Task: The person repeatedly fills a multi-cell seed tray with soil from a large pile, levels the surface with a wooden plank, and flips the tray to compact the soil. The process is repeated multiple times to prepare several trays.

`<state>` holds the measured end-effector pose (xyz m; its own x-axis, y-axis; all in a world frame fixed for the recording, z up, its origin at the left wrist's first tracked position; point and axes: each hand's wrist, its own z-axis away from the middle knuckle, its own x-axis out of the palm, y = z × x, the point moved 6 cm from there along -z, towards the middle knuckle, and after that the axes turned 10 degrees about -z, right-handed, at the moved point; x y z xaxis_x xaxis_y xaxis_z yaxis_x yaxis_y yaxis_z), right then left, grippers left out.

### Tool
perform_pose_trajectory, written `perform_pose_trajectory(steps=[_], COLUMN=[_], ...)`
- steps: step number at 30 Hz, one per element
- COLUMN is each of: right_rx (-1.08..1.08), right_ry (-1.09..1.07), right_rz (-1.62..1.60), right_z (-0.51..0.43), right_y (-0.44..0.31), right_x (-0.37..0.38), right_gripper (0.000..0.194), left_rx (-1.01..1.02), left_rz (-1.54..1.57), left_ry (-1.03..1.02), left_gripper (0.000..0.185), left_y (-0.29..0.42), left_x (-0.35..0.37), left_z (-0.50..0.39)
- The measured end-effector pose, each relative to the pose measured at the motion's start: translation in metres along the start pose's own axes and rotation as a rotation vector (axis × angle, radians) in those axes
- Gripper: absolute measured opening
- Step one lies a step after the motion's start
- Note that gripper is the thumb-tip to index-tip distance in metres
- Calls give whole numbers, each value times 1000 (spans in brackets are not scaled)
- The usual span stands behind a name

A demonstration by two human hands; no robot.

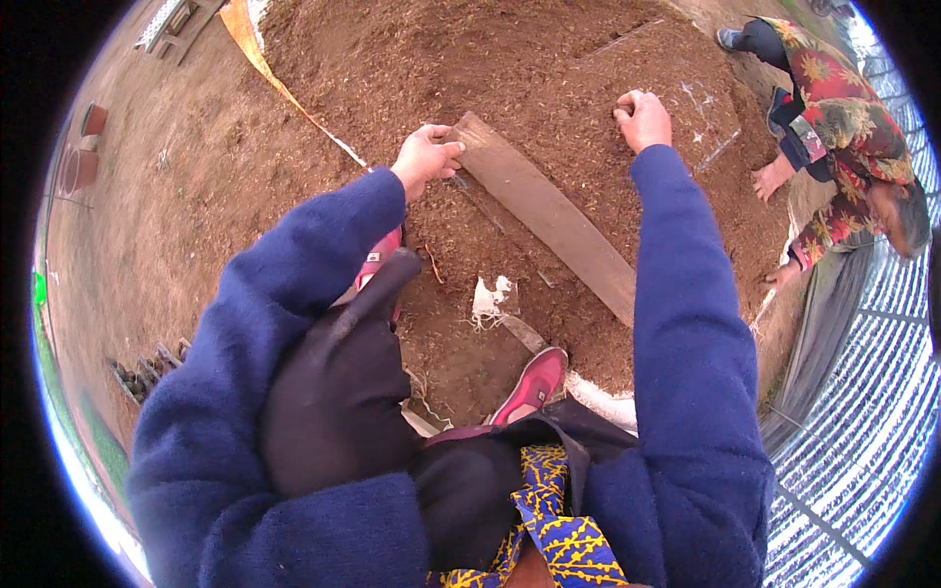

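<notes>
My left hand (428,160) grips the upper left end of a flat wooden board (544,209), thumb and fingers at its corner. The board slants across loose brown soil (507,59), and its lower right end passes behind my right sleeve. Apart from the board, my right hand (645,123) hovers over the soil with fingers curled and thumb against them. Whether something small sits in those fingertips is hidden. A torn white scrap of woven plastic (491,300) lies on the ground below the board.
At the right, a co-worker (845,125) bends over with both hands at the soil's edge. An orange and white strip (268,70) borders the soil at upper left. Flowerpots (81,170) stand far left. Striped shade netting (875,353) rises at right. My pink shoes (535,382) flank the ground below.
</notes>
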<state>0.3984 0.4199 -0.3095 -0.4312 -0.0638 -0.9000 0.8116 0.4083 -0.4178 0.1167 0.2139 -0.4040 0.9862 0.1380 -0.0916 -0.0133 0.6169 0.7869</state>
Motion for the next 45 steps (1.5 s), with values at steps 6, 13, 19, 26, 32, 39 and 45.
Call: perform_pose_trajectory(steps=[6, 13, 19, 26, 32, 39, 45], right_rx=[340, -72, 255, 548, -10, -34, -40], right_ry=[-190, -260, -301, -255, -78, -409, -405], right_rz=[-694, 59, -509, -737, -386, 176, 114], right_z=[3, 14, 20, 36, 58, 214, 258], right_y=[-1, -61, -53, -40, -61, -47, -38], right_x=[24, 59, 51, 17, -27, -44, -18], right_gripper=[20, 27, 26, 35, 40, 82, 101], left_rx=[-52, -269, -211, -210, -182, 88, 207], left_rz=[152, 82, -15, 10, 3, -65, 26], left_ry=[80, -207, -297, -314, -314, -6, -53], left_gripper=[36, 29, 30, 28, 28, 19, 46], left_y=[-43, -110, -122, -124, -127, -75, -10], left_x=[-32, -28, -33, -33, -34, -43, -9], left_z=[11, 43, 45, 44, 42, 30, 15])
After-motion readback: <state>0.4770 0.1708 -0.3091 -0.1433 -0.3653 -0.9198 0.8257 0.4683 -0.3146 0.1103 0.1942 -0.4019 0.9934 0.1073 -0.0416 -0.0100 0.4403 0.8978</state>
